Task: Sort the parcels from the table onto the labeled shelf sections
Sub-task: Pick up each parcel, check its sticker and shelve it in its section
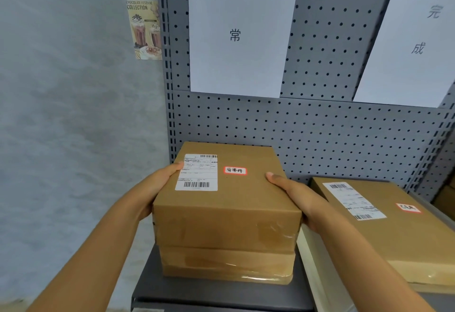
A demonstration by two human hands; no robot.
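A brown cardboard parcel (pixel 246 196) with a white shipping label and a red-edged sticker sits on top of a second, flatter parcel (pixel 226 265) on the dark shelf (pixel 147 287). My left hand (pixel 157 183) grips the top parcel's left side and my right hand (pixel 293 193) grips its right side, thumbs on the lid. On the pegboard above hangs a white paper sign (pixel 241 30) with two Chinese characters. A second white paper sign (pixel 418 40) hangs over the section to the right.
A wide flat parcel (pixel 394 233) with a label and red sticker lies in the right section, behind a pale divider (pixel 317 274). The grey pegboard back (pixel 320 127) closes the shelf. A grey wall with a drinks poster (pixel 145 29) lies to the left.
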